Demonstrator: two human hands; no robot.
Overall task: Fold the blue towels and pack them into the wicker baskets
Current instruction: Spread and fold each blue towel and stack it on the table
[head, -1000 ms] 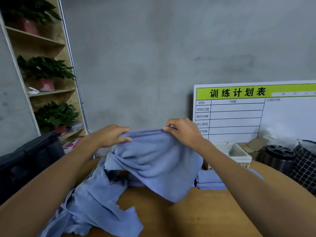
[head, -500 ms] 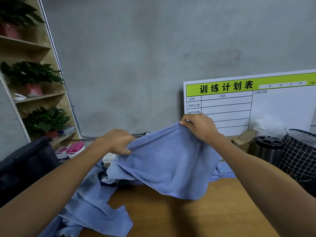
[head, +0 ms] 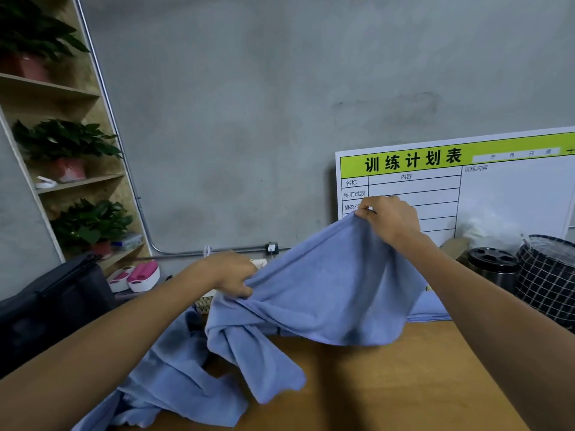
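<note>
Holding: both hands keep one blue towel [head: 326,293] up off the wooden table [head: 389,384], seen from the head view
Right hand: the right hand [head: 390,217] is raised in front of the whiteboard [head: 510,194], fingers and thumb pinched on the towel's upper corner
Left hand: the left hand [head: 231,275] sits lower and to the left, fingers curled round a bunched edge of the same towel
Hands apart or together: well apart, the cloth stretched on a slant between them, high at the right and low at the left
Towel's hang: its lower edge droops toward the table, and a twisted tail falls from under the left hand down to the tabletop
Loose towels: a heap of unfolded blue towels [head: 168,390] lies on the table at the lower left, under the left forearm, touching the hanging tail
Folded towels: a flat blue stack [head: 431,309] shows just past the held towel on the right, mostly hidden by the right arm
Wicker basket: only a small woven patch [head: 203,304] shows beneath the left hand; what it holds cannot be told
Right side: a dark lidded canister [head: 493,267] stands beside a black checked bin [head: 547,281]
Left side: a shelf [head: 62,185] with potted plants [head: 67,141] stands against the grey wall, and a dark bag [head: 49,303] lies below it
</note>
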